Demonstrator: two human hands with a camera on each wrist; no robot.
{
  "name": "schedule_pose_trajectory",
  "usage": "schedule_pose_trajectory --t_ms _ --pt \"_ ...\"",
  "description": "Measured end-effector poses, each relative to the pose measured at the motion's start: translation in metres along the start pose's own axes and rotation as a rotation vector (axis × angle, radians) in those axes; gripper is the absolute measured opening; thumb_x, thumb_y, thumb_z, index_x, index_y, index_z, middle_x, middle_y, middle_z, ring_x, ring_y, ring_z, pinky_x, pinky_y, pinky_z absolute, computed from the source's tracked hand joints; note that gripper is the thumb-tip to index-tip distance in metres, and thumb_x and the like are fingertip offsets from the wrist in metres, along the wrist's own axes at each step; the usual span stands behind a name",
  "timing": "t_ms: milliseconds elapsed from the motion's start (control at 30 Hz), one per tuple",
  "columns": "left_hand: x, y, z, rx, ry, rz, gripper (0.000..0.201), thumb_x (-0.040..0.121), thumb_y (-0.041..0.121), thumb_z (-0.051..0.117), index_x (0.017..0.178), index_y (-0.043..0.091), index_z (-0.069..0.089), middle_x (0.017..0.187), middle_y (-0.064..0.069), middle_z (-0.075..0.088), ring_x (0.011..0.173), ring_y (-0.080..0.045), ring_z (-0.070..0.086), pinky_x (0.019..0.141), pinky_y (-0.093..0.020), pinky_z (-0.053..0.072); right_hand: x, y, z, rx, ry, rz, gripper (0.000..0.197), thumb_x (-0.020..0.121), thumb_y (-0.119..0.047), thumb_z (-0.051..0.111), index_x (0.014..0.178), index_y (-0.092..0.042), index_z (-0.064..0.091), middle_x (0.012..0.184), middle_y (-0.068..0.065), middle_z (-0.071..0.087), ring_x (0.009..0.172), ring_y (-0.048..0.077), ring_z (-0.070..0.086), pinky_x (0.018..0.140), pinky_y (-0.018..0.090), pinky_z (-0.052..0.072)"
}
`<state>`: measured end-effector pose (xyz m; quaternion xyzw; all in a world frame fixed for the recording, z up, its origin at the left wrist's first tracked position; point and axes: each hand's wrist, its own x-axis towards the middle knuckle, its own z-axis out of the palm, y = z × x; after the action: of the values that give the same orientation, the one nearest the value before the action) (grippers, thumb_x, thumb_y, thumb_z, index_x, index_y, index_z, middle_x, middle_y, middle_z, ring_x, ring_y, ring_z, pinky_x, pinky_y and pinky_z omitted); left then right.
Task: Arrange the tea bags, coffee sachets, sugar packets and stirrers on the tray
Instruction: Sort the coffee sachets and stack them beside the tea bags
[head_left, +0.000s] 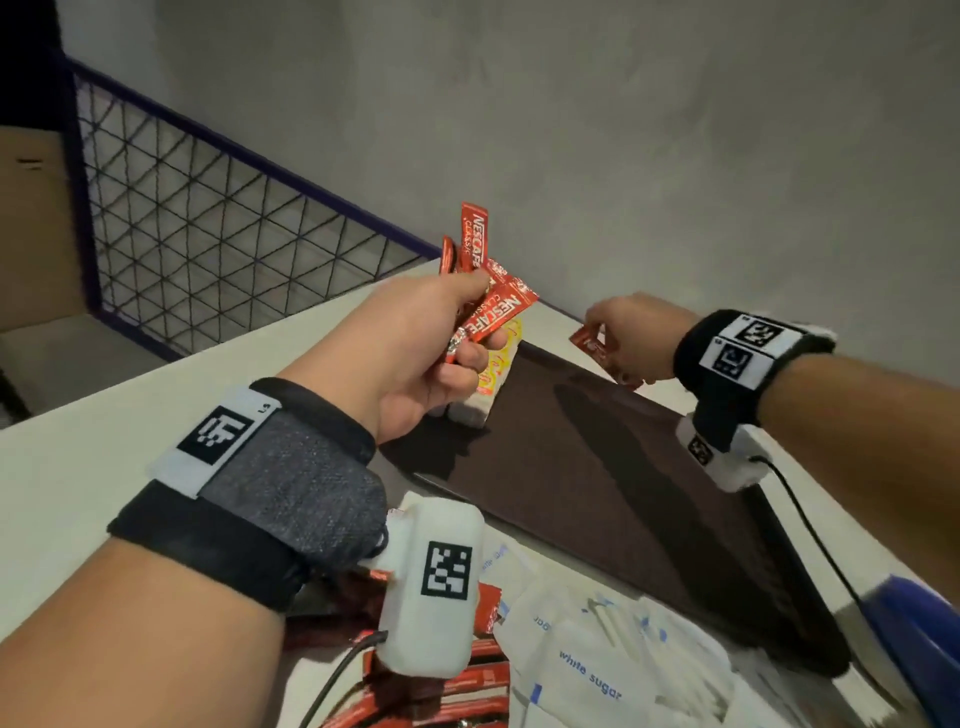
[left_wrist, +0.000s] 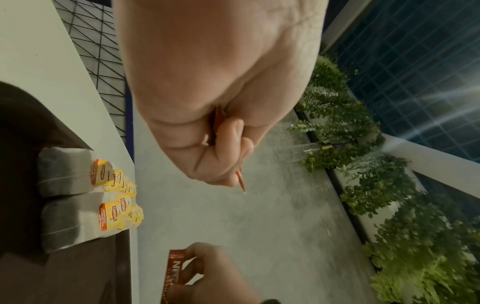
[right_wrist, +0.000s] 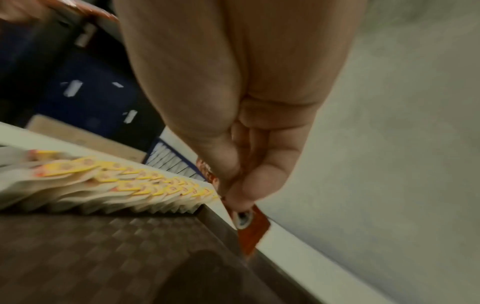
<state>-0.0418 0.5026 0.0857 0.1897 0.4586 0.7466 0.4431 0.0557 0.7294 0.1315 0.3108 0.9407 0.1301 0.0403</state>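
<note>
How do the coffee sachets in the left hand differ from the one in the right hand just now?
The left hand grips several coffee sachets fanned out and raised above the tray; the right hand pinches a single sachet, low at the tray's far corner. The left bunch shows its printed faces clearly; the right one is mostly hidden by fingers. Both are red Nescafe sticks.

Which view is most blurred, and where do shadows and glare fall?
Right wrist view: most blurred, tea bags and tray streaked. Head view: mostly sharp, dim light, arm shadows across the tray, and the sachets in the left hand stay readable. Left wrist view: glare streaks at the right edge, right hand soft.
</note>
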Motion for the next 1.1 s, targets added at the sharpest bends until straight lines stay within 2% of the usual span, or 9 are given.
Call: schedule_pose_trajectory --t_ms 100,167,200,333,500,633,800,933,1100 --pt "0.004 0.000 -0.004 -0.025 0.024 0.000 0.023 0.107 0.027 0.054 0.093 0.008 0.055 0.062 -0.005 0.059 0.044 -0.006 0.039 0.033 -0.014 0.025 0.033 0.003 0.022 0.058 -0.089 0.042 0.028 0.091 -0.004 0.063 0.118 -0.014 0.061 0.102 0.011 0.071 0.079 0.027 0.074 0.071 0.041 0.063" --pt "0.009 -0.002 -0.007 -0.034 0.043 -0.005 0.024 0.107 0.026 0.055 0.091 0.008 0.056 0.061 -0.005 0.059 0.044 -0.007 0.039 0.034 -0.014 0.024 0.047 0.000 0.035 -0.022 -0.112 0.010 0.031 0.091 -0.003 0.060 0.121 -0.011 0.064 0.114 0.011 0.069 0.098 0.029 0.068 0.078 0.035 0.055" --pt "0.011 -0.004 -0.008 -0.035 0.052 -0.013 0.023 0.106 0.026 0.055 0.091 0.008 0.056 0.062 -0.005 0.059 0.045 -0.007 0.039 0.034 -0.014 0.024 0.052 -0.003 0.040 -0.065 -0.116 -0.006 0.032 0.091 -0.004 0.059 0.122 -0.011 0.065 0.117 0.011 0.068 0.100 0.029 0.065 0.077 0.032 0.051" --pt "0.018 -0.014 -0.011 -0.022 0.096 -0.061 0.023 0.106 0.026 0.056 0.094 0.006 0.057 0.069 -0.008 0.060 0.044 -0.008 0.040 0.032 -0.017 0.026 0.069 -0.013 0.054 -0.078 -0.118 -0.012 0.031 0.091 -0.004 0.058 0.119 -0.016 0.067 0.116 0.008 0.066 0.086 0.022 0.056 0.070 0.029 0.044" --pt "0.021 -0.022 -0.014 -0.004 0.150 -0.096 0.022 0.106 0.024 0.057 0.096 0.005 0.057 0.073 -0.010 0.059 0.042 -0.008 0.040 0.032 -0.017 0.027 0.080 -0.016 0.067 -0.033 -0.010 -0.029 0.025 0.098 -0.023 0.060 0.121 -0.013 0.062 0.115 0.011 0.065 0.100 0.029 0.061 0.071 0.030 0.038" --pt "0.021 -0.021 -0.012 -0.006 0.144 -0.101 0.022 0.105 0.024 0.058 0.097 0.004 0.058 0.072 -0.010 0.059 0.042 -0.008 0.041 0.031 -0.017 0.027 0.083 -0.010 0.079 0.053 0.057 -0.002 0.026 0.098 -0.026 0.063 0.119 -0.013 0.058 0.109 0.014 0.066 0.088 0.028 0.059 0.067 0.030 0.038" --pt "0.023 -0.021 -0.013 0.001 0.143 -0.102 0.022 0.105 0.025 0.058 0.096 0.004 0.058 0.069 -0.009 0.061 0.043 -0.009 0.041 0.031 -0.018 0.027 0.085 -0.005 0.083 0.169 0.109 0.008 0.045 0.093 -0.032 0.071 0.130 -0.013 0.054 0.114 0.014 0.065 0.100 0.030 0.062 0.072 0.030 0.041" --pt "0.023 -0.021 -0.013 0.008 0.143 -0.103 0.023 0.104 0.025 0.059 0.095 0.004 0.058 0.066 -0.007 0.061 0.042 -0.008 0.041 0.032 -0.018 0.027 0.085 -0.003 0.081 0.173 0.073 0.060 0.039 0.093 -0.031 0.071 0.124 -0.010 0.059 0.119 0.013 0.063 0.086 0.025 0.059 0.072 0.030 0.042" --pt "0.023 -0.022 -0.012 0.018 0.150 -0.097 0.021 0.104 0.024 0.058 0.096 0.005 0.058 0.067 -0.007 0.061 0.042 -0.008 0.041 0.032 -0.017 0.027 0.090 0.000 0.083 0.173 0.086 0.082 0.031 0.093 -0.031 0.069 0.114 -0.009 0.063 0.114 0.013 0.065 0.101 0.029 0.063 0.074 0.030 0.042"
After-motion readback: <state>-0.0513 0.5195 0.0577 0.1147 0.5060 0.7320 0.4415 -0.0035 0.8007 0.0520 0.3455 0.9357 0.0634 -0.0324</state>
